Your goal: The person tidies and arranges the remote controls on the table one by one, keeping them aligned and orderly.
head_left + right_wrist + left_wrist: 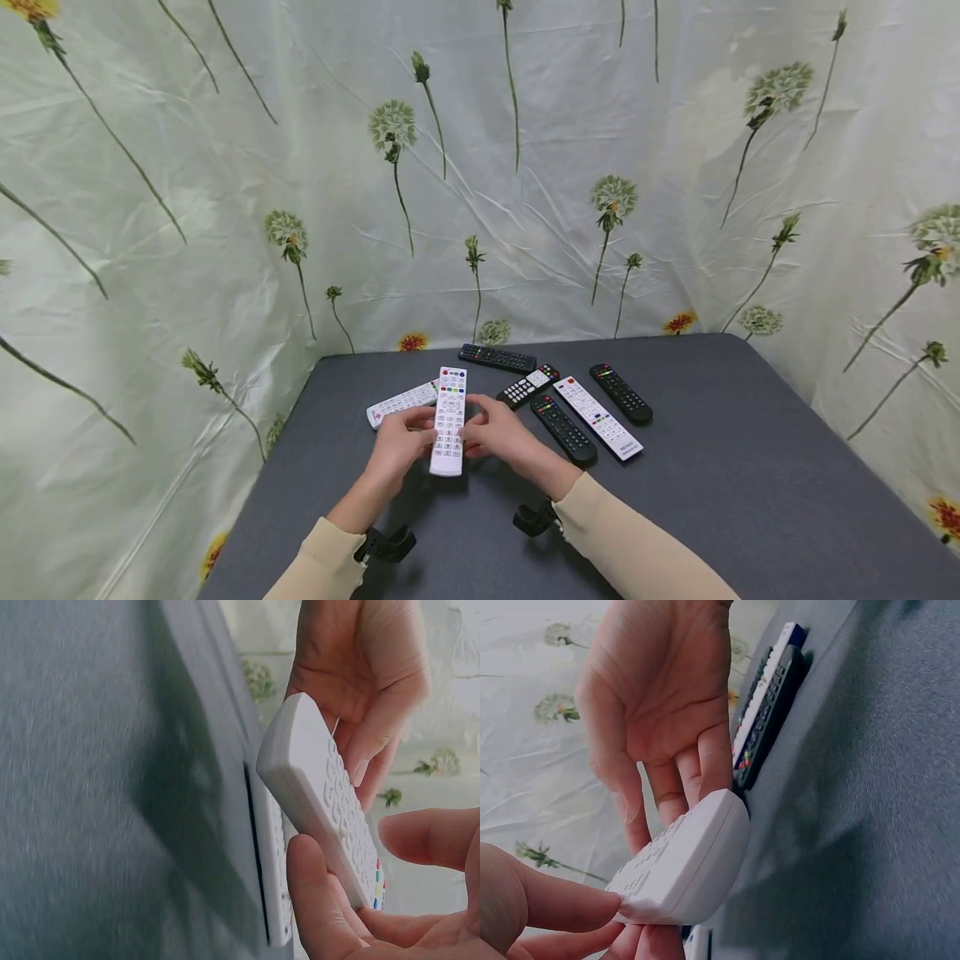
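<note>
Left hand (401, 442) pinches a white remote (449, 421) by its edge, raised above the dark table (765, 508), while the right hand (501, 433), thumb spread clear, touches its other side with its fingers.

Tabletop remote (400, 402) partly behind held remote (450, 422)

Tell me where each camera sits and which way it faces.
Head: on the head, facing forward and down at the white plastic remote control between the left hand and right hand; cream fabric sleeves show.
Left wrist: on that wrist, facing the remote from its left; both hands show.
Right wrist: on that wrist, facing the remote from its right; both hands show.
Shared by the wrist views: the remote and both hands.
</note>
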Demonstrator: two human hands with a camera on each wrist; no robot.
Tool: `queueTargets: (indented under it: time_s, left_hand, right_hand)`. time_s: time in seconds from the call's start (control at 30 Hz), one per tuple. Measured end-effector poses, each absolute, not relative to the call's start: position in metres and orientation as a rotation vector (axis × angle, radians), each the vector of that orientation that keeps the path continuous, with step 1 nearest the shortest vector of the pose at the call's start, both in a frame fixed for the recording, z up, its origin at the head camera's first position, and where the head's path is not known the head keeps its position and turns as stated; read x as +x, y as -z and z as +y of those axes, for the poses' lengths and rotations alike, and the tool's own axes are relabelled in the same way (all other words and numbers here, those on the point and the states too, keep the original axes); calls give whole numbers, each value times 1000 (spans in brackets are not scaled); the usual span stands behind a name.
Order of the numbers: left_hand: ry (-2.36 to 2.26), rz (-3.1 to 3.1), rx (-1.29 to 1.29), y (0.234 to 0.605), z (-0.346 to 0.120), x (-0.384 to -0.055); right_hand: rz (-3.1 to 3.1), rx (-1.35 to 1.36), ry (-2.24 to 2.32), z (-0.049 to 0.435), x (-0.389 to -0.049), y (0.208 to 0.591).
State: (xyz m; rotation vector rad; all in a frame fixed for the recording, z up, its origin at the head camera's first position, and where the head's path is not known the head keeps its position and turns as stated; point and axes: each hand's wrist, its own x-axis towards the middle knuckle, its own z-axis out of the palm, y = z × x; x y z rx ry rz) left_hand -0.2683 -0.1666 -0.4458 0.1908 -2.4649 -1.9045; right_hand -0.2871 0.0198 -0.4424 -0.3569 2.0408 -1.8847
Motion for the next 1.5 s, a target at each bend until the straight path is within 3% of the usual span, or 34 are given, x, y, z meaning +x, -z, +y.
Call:
queueTargets:
  time_s: [0.77, 1.5]
  left_hand:
    - [1804, -2580, 375, 448, -233, -219]
    - [1736, -2706, 372, 473, -255, -221]
  right_hand:
    - [1788, -305, 1912, -37, -250, 456]
    - [1648, -192, 1933, -57, -249, 482]
